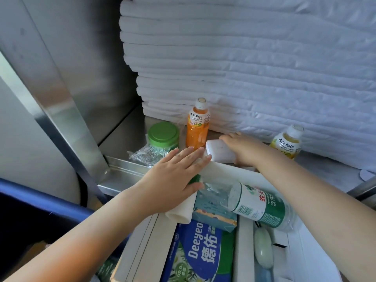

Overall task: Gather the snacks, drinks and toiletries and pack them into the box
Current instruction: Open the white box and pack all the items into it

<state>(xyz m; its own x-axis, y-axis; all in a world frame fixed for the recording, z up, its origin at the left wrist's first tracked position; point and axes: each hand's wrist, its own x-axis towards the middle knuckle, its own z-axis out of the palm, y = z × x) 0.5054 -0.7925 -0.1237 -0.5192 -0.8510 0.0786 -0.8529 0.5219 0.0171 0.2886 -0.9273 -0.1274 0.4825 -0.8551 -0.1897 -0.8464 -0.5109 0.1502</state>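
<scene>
You were standing in what looked like a housekeeping or linen store, not a home kitchen. Look at what faced you: a tall stack of folded white linen (244, 58) filled the back of a stainless-steel shelf (122, 139), layer on layer with squared edges. A brushed steel panel (81, 47) closed the left side, and a steel upright (67, 123) ran down to the shelf's front left corner. Small supplies stood along the foot of the linen: an orange drink bottle (197, 127), a yellow drink bottle (286, 142) and a green-lidded jar (163, 133). Your box (142, 241) sat against the shelf's front edge, with a water bottle (260, 204) inside.
</scene>
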